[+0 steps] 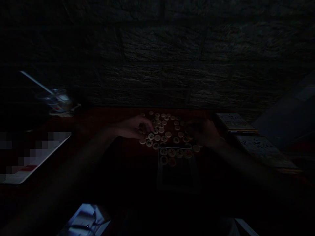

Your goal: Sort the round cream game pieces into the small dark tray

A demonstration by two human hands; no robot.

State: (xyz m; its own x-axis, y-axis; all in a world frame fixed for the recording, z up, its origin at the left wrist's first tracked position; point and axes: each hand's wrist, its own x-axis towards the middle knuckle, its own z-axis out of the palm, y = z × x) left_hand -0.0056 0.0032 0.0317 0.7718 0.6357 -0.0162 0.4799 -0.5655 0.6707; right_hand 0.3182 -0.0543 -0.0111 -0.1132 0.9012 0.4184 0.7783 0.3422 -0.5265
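Round Chinese chess pieces (168,134) with dark characters lie loosely spread on a reddish-brown table. My left hand (131,127) is at the left side of the spread, its thumb and curved fingers apart around a few pieces. My right hand (208,132) is at the right side, low over the pieces; its fingers are lost in the dark. Between my forearms stands a shallow clear box (177,175). One row of pieces lies along its far edge, with two more pieces, one of them reddish (172,161), below that row.
A plastic cup (61,100) with a straw stands at the far left. A tablet-like device (44,155) lies at the left edge. Two books or flat boxes (233,122) (264,150) lie on the right. A stone-block wall (157,72) rises behind the table. The scene is very dark.
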